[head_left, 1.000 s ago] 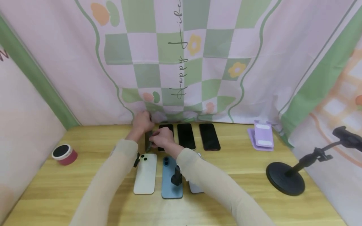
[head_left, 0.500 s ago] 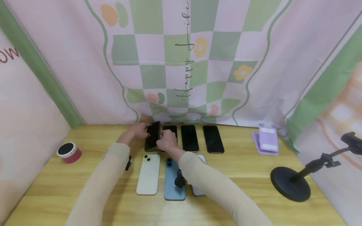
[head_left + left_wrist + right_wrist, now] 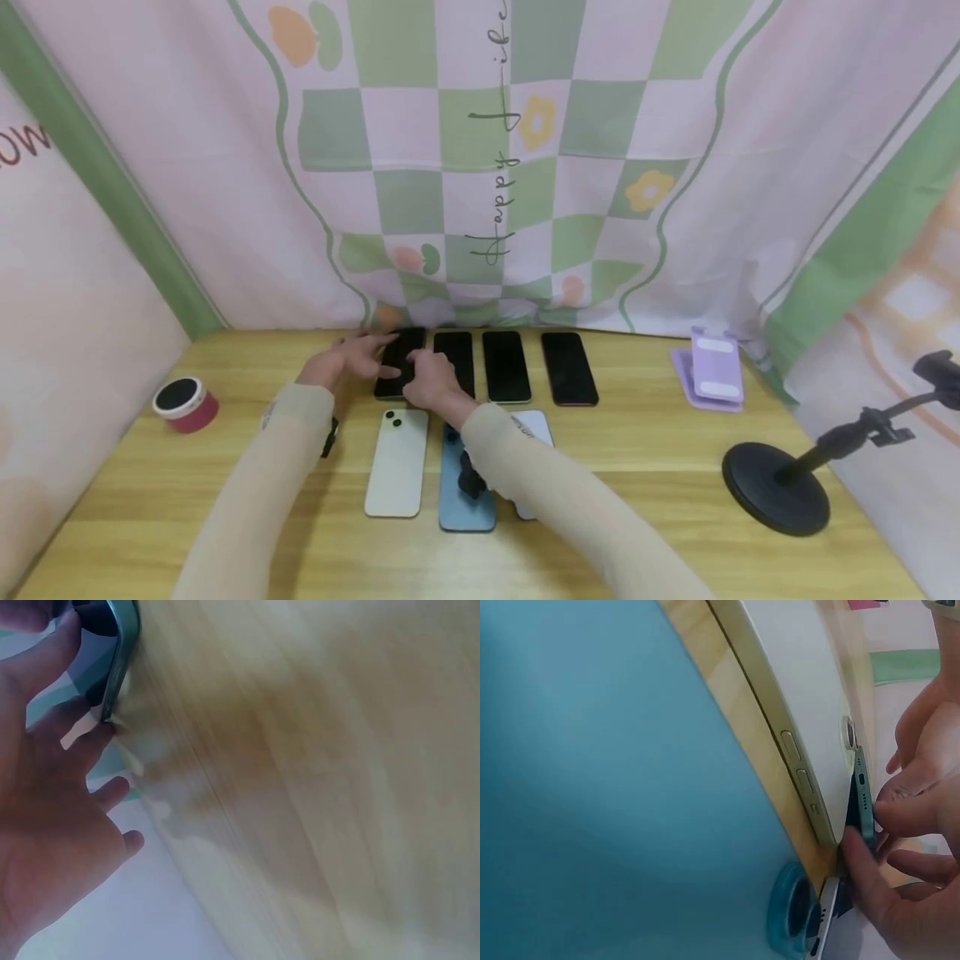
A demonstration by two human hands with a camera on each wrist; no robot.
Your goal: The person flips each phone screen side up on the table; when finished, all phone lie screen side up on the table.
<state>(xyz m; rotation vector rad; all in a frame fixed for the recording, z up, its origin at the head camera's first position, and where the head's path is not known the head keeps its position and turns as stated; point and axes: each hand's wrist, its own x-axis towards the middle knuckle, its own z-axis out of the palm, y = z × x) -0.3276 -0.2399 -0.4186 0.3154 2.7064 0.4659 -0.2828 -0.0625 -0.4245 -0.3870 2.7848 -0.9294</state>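
Observation:
Across the leftmost dark-screened smartphone (image 3: 411, 342) in the back row, my left hand (image 3: 348, 358) reaches from the left, thumb and forefinger extended over it. In the left wrist view my left hand (image 3: 52, 795) has its fingers spread, tips touching the phone's teal edge (image 3: 126, 645). My right hand (image 3: 433, 382) pinches the same phone near its lower right side. The right wrist view shows my right hand (image 3: 907, 877) with thumb and finger at the end with the charging port (image 3: 864, 799). The phone lies face up, close over the table.
Three more black-screened phones (image 3: 506, 367) continue the back row. In front lie a white phone (image 3: 397, 467), a blue phone (image 3: 467, 504) and a pale phone (image 3: 536, 423) partly under my right sleeve. Around them are a pink jar (image 3: 186, 406), a lilac stand (image 3: 716, 367) and a black stand (image 3: 776, 487).
The leftmost phone went from standing on edge between my hands to tilted, then down nearly flat with its screen up. My left hand shifted left and its fingers straightened.

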